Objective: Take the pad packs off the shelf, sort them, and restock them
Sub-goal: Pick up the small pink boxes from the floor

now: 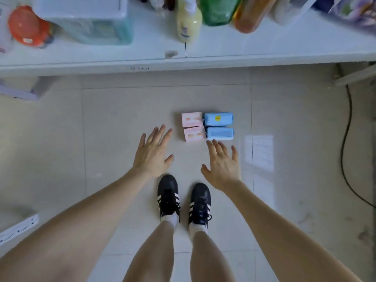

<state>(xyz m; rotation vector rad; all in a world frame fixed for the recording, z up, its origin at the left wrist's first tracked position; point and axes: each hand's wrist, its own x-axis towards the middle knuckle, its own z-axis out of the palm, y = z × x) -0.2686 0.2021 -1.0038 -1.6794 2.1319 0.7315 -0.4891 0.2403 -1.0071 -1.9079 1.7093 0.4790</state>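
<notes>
- Four pad packs are laid in a tight block on the floor (122, 129): two pink packs (192, 119) beside two blue packs (218, 119), each pack touching its neighbours.
- The left hand (152, 153) is held flat with its fingers (160, 133) spread and straight, and nothing is gripped. The pink packs lie just to the right of those fingertips, apart from them.
- The right hand (222, 165) is likewise empty, with its fingers (215, 146) spread. The nearer of the blue packs lies just ahead of the fingertips, and whether it is touched cannot be told.
- Sorting is judged done, and the step in hand is judged to be gathering the packs for restocking on the shelf (244, 47), well ahead of both sets of fingers.
- One colour pair is best taken per hand: the fingers are set over the far face and the thumb on the near face, so that both packs are lifted as one.
- The wrappers look soft, so a firm, even squeeze is advised, lest a pack slip out.
- The bottles (188, 23) on the shelf should be kept clear of when the packs are set down.
</notes>
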